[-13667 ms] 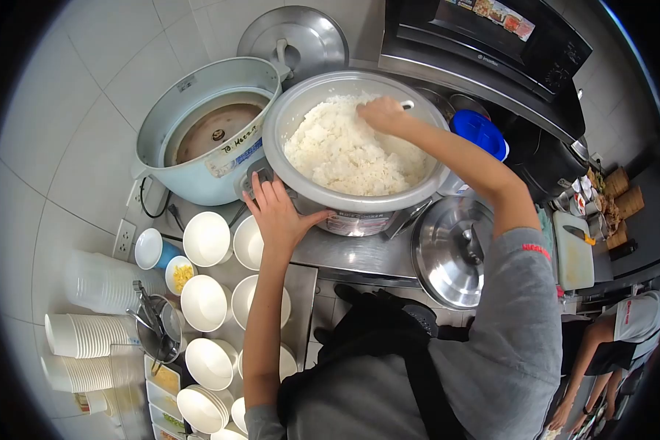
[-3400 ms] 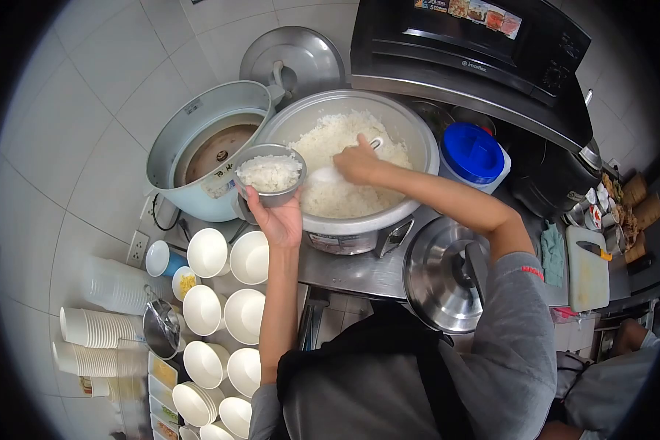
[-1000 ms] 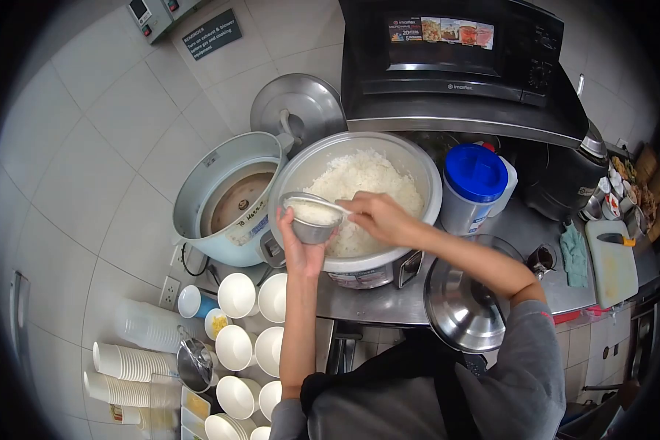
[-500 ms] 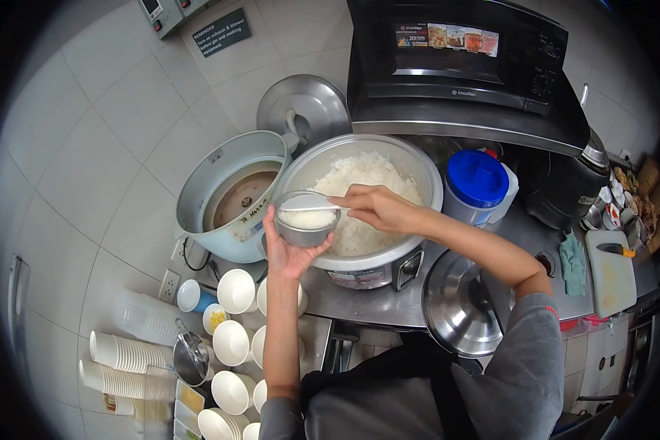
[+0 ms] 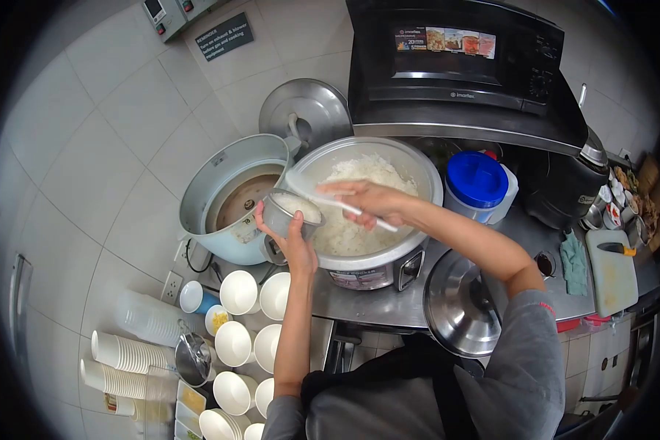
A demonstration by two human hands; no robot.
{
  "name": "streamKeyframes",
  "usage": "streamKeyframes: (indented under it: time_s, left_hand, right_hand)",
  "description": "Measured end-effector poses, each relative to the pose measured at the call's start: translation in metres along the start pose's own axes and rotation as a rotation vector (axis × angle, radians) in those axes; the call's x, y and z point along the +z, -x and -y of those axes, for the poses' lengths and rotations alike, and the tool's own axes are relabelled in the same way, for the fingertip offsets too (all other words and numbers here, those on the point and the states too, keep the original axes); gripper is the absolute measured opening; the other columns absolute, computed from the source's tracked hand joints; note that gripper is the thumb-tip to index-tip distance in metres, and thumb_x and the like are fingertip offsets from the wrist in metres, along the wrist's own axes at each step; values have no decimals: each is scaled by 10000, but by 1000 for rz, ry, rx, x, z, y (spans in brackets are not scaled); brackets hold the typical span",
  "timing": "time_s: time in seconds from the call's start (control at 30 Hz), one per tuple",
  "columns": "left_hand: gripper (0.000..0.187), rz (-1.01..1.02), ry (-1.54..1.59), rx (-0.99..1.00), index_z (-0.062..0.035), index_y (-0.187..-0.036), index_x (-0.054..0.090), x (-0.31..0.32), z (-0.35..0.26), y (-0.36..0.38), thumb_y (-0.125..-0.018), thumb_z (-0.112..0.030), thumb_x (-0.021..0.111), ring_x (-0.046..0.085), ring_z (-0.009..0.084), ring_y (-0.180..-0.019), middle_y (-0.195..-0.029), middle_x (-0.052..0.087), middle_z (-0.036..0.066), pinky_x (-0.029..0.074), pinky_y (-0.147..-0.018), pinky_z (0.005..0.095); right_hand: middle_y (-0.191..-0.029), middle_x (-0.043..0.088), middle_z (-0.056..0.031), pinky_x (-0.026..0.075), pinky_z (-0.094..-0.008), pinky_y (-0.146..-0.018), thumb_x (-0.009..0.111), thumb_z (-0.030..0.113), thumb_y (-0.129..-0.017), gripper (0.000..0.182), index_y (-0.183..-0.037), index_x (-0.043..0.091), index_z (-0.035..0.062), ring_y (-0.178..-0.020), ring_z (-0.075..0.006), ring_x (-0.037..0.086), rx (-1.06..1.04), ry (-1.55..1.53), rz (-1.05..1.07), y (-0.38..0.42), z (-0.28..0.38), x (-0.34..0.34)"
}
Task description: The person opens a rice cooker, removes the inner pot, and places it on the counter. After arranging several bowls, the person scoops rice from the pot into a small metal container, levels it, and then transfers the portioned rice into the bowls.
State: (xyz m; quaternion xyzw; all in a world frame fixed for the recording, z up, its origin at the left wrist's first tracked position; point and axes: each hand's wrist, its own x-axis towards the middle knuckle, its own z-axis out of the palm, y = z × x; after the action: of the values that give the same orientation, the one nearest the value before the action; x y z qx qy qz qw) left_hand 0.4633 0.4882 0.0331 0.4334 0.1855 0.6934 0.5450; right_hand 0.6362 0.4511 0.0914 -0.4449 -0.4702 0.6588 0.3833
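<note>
My left hand (image 5: 295, 246) grips a small round metal bowl (image 5: 277, 220) with white rice (image 5: 298, 207) in it, tilted toward the cooker. In my right hand (image 5: 370, 202) is a white rice paddle (image 5: 305, 185), its blade up beside the bowl's far rim and its handle pointing down to the right. Both hands are over the left side of a large rice cooker (image 5: 434, 176) holding a mound of cooked rice (image 5: 374, 170). Left of the bowl stands a pale blue cooker body (image 5: 198, 198) with its inside showing.
White paper cups (image 5: 235, 343) stand at lower left beside stacked cups (image 5: 121, 350). A metal lid (image 5: 458, 308) lies right of the cooker, near a blue-lidded container (image 5: 478, 180). Above the counter is a microwave (image 5: 462, 73); a cutting board (image 5: 613, 275) lies at right.
The bowl has tipped toward the cooker in my left hand. My right hand has lifted the paddle off the bowl's top, and the paddle has swung to a steeper slant.
</note>
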Motion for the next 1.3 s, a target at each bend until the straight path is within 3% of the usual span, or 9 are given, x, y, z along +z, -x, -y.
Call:
streamKeyframes:
  time_s: [0.27,0.4,0.5,0.63,0.77,0.8,1.03,1.1,1.3]
  left_hand:
    - [768,55,-224,-19,-216,-1340,194,-1,-1,4,-735,-142,661,363,261,-1187,-1312,317,107,290,-1009,392]
    - [733,125,110,-157,-268,-1379,184,-21,-14,0,-775,-242,600,353,271,-1233,-1334,328,89,321,-1015,446]
    - [585,35,165,-280,-204,-1337,304,-24,-32,3,-820,-379,515,401,299,-1215,-1325,387,115,343,-997,470]
    - [666,127,349,-403,-69,-1326,350,-45,-71,14,-836,-508,455,430,327,-1201,-1318,414,148,423,-912,531]
    - [734,26,293,-403,-60,-1350,319,-56,-119,31,-836,-572,430,458,347,-1176,-1317,419,168,446,-885,546]
    - [761,-33,275,-382,-57,-1354,309,-62,-128,38,-830,-597,426,461,365,-1169,-1317,419,178,445,-872,570]
    - [780,-186,557,-351,-100,-1334,368,-118,-195,99,-799,-667,407,456,343,-1171,-1343,408,157,414,-876,562]
    - [781,-260,458,-347,-141,-1318,405,-123,-206,120,-773,-700,420,436,369,-1186,-1340,420,132,384,-878,607]
    - [759,-411,514,-174,-175,-1332,393,-156,-237,199,-779,-694,413,464,349,-1163,-1335,427,123,415,-862,587]
  right_hand:
    - [-565,372,30,242,-226,-392,400,303,-971,341,-1293,497,250,-433,-64,287,-17,253,53,-8,-18,19]
    - [-567,355,40,239,-219,-407,459,292,-951,314,-1253,542,263,-454,-54,297,-8,441,71,-12,15,-1]
    - [-572,364,40,242,-220,-400,475,275,-942,321,-1255,541,245,-453,-50,302,-486,765,81,-26,-3,20]
    - [-591,417,1,369,-265,-469,494,221,-924,312,-1225,568,255,-510,-88,372,-235,709,251,-15,38,41]
    - [-939,668,-94,465,-282,-753,494,196,-924,324,-1244,543,186,-827,-144,609,-700,897,351,-37,31,87]
    - [-1194,586,-102,428,-304,-886,511,175,-910,328,-1234,544,142,-1031,-182,585,-571,970,392,-27,43,103]
    - [-1049,641,-125,476,-302,-771,543,127,-874,332,-1204,578,146,-869,-213,632,-828,997,746,-47,51,182]
    - [-719,546,-133,419,-363,-596,554,124,-852,406,-1245,545,226,-602,-284,492,-1032,1194,734,-55,27,209]
    - [-695,554,-157,430,-315,-616,556,39,-841,397,-1224,560,141,-594,-205,519,-878,887,1183,-71,-11,303]
